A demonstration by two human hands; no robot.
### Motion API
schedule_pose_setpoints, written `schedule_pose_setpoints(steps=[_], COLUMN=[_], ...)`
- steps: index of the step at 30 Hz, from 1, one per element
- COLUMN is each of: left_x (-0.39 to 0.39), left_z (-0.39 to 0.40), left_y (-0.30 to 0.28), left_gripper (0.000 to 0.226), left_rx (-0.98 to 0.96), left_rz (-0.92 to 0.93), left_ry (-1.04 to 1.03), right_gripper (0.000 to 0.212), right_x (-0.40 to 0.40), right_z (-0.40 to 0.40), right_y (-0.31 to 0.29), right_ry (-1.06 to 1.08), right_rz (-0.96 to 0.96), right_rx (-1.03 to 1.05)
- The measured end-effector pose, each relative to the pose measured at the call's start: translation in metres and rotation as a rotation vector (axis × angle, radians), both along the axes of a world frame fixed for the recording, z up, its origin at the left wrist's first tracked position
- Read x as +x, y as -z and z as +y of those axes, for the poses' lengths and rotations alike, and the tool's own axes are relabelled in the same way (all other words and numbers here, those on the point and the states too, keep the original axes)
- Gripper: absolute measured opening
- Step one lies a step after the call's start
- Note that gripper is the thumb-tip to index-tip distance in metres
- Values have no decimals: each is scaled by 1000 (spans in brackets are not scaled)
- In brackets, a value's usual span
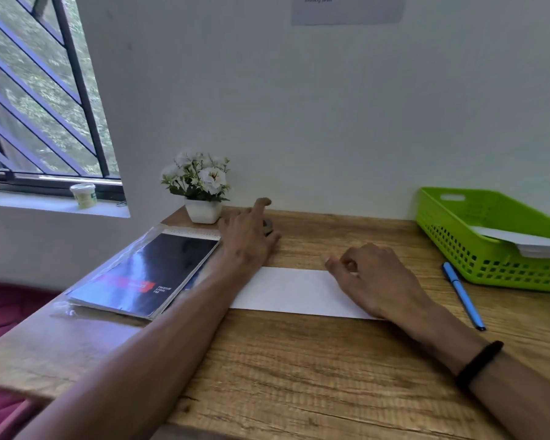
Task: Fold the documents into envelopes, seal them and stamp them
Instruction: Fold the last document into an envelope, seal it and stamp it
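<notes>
A white envelope (291, 290) lies flat in the middle of the wooden desk (299, 376). My right hand (373, 276) rests on its right end with the fingers curled, knuckles up. My left hand (248, 236) reaches past the envelope's far left corner, over a small dark round object (268, 226) near the wall. The index finger is lifted; the hand hides most of that object, so whether it grips it is unclear.
A plastic-wrapped black notepad (146, 274) lies at the left. A white flower pot (202, 188) stands by the wall. At the right, a green basket (458, 236) holds white papers (527, 242). A blue pen (464, 295) lies in front of it.
</notes>
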State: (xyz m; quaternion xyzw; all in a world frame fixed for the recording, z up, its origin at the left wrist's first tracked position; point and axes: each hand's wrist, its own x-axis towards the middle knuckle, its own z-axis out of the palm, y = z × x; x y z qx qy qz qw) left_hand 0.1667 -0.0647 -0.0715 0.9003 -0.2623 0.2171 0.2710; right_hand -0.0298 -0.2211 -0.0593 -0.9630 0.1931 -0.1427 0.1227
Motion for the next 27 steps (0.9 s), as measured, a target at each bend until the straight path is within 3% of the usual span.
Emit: schedule_pose_setpoints(steps=[2,5,9,13,20,24,27], left_x=[-14,-47,-75,-83,-85,-83,-75], left_z=[-4,-17,-38,-39,-37,-38,-37], left_y=[-9,-15,-8,-10,-12,-8,-5], left_gripper=[70,76,78,75,79,86,77], left_rx=[-37,-29,41,3,-41,-186,-295], left_rz=[-25,24,5,-54,-143,49,209], left_ry=[175,469,689,739,722,663,651], right_gripper=[69,51,20,19,33,37,44], right_x=[3,6,6,7,1,2,3], right_z=[-12,-29,-44,-49,-54,-59,-64], right_y=[-1,-4,-3,-2,-5,0,3], right_ry=[-26,-120,-197,-191,-283,-275,-296], right_rz=[-103,-197,-361,-435,-369,-438,-471], right_rx=[92,394,682,824,974,1062,1120])
